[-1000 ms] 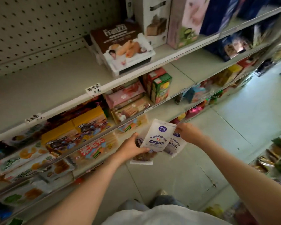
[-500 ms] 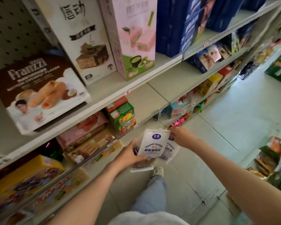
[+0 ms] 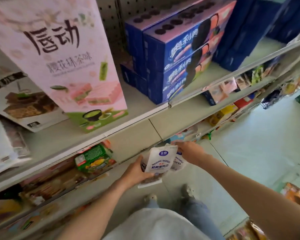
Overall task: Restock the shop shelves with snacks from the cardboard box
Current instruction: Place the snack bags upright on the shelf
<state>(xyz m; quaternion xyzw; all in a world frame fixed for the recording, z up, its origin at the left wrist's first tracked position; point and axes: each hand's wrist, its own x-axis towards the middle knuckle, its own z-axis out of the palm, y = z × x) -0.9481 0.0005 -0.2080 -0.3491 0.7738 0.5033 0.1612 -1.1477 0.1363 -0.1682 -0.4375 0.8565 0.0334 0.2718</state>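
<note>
Two hands (image 3: 135,173) (image 3: 191,153), at least two white snack pouches (image 3: 160,160) — one tall pink box (image 3: 73,66), one green carton (image 3: 93,158)

Just the one cam here, worn on the person's head, wide-angle and tipped down along their own arms so the left hand (image 3: 135,172) and right hand (image 3: 190,152) sit low in the middle of the shot. It faces the shelves (image 3: 142,103) at a slant from right up close, the pink box (image 3: 68,66) looming top left, floor (image 3: 258,144) running off to the right
</note>
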